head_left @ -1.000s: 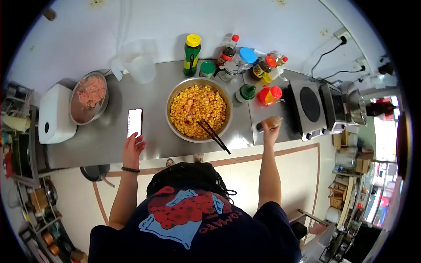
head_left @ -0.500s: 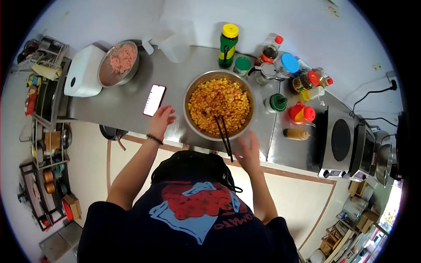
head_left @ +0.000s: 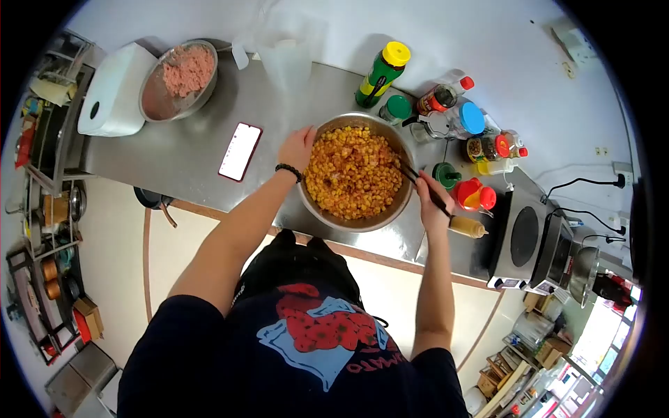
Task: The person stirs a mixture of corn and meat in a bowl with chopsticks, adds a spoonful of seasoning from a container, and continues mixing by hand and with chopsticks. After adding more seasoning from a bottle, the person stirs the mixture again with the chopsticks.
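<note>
Two slim black chopsticks (head_left: 408, 171), clasped in my right hand (head_left: 433, 210); one round steel bowl (head_left: 357, 225), my left hand (head_left: 297, 148) gripping its rim: slackening could spill yellow kernels (head_left: 350, 174).

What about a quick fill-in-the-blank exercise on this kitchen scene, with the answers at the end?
1. The right hand holds a pair of black ____.
2. The left hand is at the rim of a metal bowl filled with yellow ____.
3. The tall green bottle by the wall has a ____ cap.
4. Lying on the counter, to the left of that bowl, is a ____ with its screen lit.

Missing words: chopsticks; corn; yellow; phone.
</note>
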### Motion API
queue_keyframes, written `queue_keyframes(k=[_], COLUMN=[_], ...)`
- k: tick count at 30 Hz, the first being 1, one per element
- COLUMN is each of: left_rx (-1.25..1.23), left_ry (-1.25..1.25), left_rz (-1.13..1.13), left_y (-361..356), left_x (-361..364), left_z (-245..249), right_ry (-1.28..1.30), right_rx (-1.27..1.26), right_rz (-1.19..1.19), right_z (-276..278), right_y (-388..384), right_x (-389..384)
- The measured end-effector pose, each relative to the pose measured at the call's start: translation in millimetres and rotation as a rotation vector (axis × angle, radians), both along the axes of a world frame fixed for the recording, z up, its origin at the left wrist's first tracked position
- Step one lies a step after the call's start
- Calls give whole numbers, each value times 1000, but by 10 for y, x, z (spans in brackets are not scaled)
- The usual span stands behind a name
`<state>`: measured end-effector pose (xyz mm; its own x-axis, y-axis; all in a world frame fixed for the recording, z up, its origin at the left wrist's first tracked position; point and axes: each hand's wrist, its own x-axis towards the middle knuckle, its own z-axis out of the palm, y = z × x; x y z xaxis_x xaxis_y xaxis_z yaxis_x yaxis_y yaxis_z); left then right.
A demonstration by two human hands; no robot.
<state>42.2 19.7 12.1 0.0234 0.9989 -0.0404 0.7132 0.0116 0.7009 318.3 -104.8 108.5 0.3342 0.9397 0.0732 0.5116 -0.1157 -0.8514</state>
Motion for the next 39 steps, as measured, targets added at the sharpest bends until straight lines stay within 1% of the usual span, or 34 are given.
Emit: queue_keyframes(k=[1, 3, 4, 5, 7, 9, 10, 11, 12, 13, 15, 17, 18, 19, 20, 21, 22, 23, 24, 25, 26, 27, 29, 31, 32, 34, 35, 37, 38, 39], left_rx=[17, 33, 36, 42, 22, 8, 21, 36, 33, 37, 38, 86, 83, 61, 40, 32, 13, -4, -5, -10, -15, -16, 8, 14, 22, -1, -20, 10, 48, 50], left_ry=[-25, -61, -59, -54, -58, -66, -57, -47, -52, -52, -54, -53, -56, -1, 54, 52, 29, 5, -1, -60, -117, -119, -120, -101, -92, -67, -42, -57, -69, -70], left_rz=[-14, -18, -8, -1, -1, 6, 8, 5, -1, -1, -7, -10, -9, -7, 1, 5, 5, 2, -2, -5, -5, -5, -11, -10, -1, -14, -18, -10, -7, -6], left_y=[13, 12, 12, 24, -2, 10, 5, -2, 3, 7, -20, -25, -39, -23, 7, -8, -20, -21, -18, -14, -10, -9, 7, 7, 14, 20, 12, -18, 1, 13], left_x=[-9, -5, -1, -5, -4, -6, -6, 5, 9, 2, 1, -17, -18, -7, -3, -11, -12, -4, 0, -8, -11, -8, -14, -19, -13, -13, -17, -21, -22, -23], left_z=[-7, -24, -28, -31, 23, 33, 17, 7, 5, 8, 21, 51, 32, 0, -17, -5, 23, 54, 41, 17, -2, -13, -23, -25, -24, -24, -24, -16, -4, -4], right_ry=[167, 251, 133, 223, 169, -83, -106, -111, -106, -190, -257, -426, -367, -311, -304, -293, -232, -173, 9, 155, 85, 19, -112, -104, -103, -243, -267, -234, -238, -308], right_rx=[-12, -9, -159, -145, -165, 45, 41, 104, 114, 9, 121, 140, 84, 33, 17, -10, -63, -113, -86, -74, -16, 41, 224, 123, 121, -135, -143, -265, -261, -130], right_rz=[-107, -135, -126, -11, 41, 149, 237, 363, 440, 504, 547, 387, 303, 222, 208, 192, 132, 68, -76, -139, -133, -129, -9, 330, 324, 662, 712, 479, 482, 280], right_z=[-317, -607, -592, -551, -248, -67, 47, 46, -46, 3, -296, -359, -250, -68, 128, 259, 279, 281, 39, -50, -146, -251, -478, -267, -87, 211, 80, 101, 26, -62], right_y=[38, 59, 52, -19, -167, -371, -417, -428, -416, -355, -218, -75, -84, -62, -76, -132, -143, -156, -98, 20, 147, 241, 323, 173, 72, -108, -174, -119, -20, 95], right_x=[37, -185, -315, -422, -599, -781, -936, -1070, -1213, -1307, -1122, -828, -679, -539, -421, -309, -165, -35, 90, 17, -159, -388, -813, -1155, -1170, -1025, -747, -439, -431, -465])
